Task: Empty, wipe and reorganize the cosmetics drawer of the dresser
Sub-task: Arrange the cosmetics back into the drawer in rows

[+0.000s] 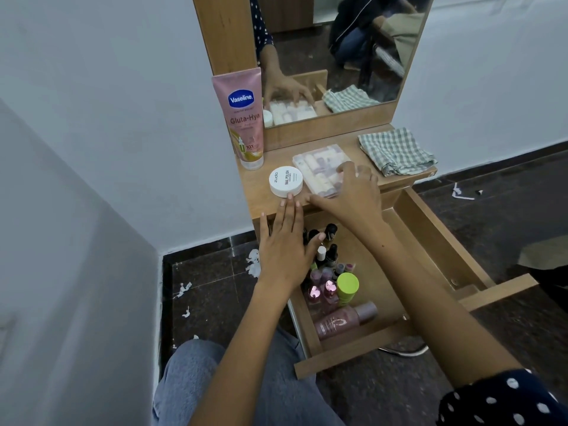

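— Wooden dresser top (261, 192), drawer (430, 241) pulled out below, bottles (330, 281) inside it. Hands?

— Left hand (284, 244) flat, fingertips touching the white jar (285, 181); right hand (353, 192) spread over the clear case (319, 169), gripping nothing.

— Risk?

— A nudge could tip the Vaseline tube (246, 118), or slide the case into the checked cloth (396, 152).

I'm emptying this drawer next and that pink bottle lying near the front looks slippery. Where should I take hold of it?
Grip the pink bottle across its body, coming from above. It lies on its side on the floor of the drawer, cap to the right, with bare floor on its right. Upright bottles crowd its far end, so the cap is likely the freer end.
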A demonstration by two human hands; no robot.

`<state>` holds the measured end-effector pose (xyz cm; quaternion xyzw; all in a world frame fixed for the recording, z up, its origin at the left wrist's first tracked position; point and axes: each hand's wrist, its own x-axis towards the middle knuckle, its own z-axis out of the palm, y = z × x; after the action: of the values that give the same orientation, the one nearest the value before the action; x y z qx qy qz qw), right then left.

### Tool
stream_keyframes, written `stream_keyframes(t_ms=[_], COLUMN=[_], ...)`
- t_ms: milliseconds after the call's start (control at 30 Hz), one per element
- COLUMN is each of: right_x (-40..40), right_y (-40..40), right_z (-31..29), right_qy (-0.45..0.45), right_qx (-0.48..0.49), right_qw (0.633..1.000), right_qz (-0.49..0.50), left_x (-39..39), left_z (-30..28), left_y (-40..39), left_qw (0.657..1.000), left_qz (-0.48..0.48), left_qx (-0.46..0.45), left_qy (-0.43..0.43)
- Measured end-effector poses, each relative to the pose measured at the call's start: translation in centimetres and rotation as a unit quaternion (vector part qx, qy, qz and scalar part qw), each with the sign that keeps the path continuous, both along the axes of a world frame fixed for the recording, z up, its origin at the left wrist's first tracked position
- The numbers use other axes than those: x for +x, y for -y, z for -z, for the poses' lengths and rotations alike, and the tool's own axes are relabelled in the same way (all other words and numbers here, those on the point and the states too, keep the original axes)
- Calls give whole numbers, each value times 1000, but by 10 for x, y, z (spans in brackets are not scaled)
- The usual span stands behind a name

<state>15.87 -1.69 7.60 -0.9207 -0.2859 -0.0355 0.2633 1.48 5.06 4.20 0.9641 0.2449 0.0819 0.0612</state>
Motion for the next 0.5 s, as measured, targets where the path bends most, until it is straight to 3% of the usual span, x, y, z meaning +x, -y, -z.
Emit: stream_keyframes(t_ms=[500], right_x=[-2], right_y=[58], right_z=[-16], right_qy=[-4], right_qx=[32], right_qw=[999], right_qz=[-8], left_x=[4], left_z=[-4], left_y=[7], left_qw=[999], left_qz=[-25], left_qx=[-8], left_qy=[-25])
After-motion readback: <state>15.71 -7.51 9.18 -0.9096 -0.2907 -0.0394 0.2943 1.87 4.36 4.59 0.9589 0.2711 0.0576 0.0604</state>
